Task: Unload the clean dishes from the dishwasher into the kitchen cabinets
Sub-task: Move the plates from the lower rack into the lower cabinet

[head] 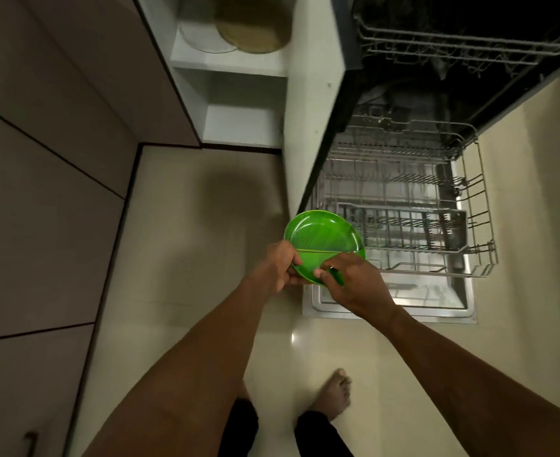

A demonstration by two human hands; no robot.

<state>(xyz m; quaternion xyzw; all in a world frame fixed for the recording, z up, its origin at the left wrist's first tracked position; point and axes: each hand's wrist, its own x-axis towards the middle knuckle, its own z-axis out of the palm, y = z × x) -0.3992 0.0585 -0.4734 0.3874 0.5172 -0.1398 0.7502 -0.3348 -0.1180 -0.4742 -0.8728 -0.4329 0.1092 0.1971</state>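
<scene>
While both grips clamp the green plates (321,234), the dishwasher (469,94) stands open on the right.
Left grip (278,268) is curled round the near-left rim, and right grip (354,285) pinches the near-right rim, thumb on top. What look like 2 plates sit stacked and slightly offset, tilted a little. They are held in the air above the floor (189,242), just beside the near-left corner of the pulled-out lower rack (479,225). Behind them the open cabinet door (311,110) stands edge-on, between the cabinet and the dishwasher. Up on the cabinet shelf (226,65) a clear plate (199,39) sits beside a beige plate (255,28). Down below, 1 bare foot (336,394) is planted on the floor.
</scene>
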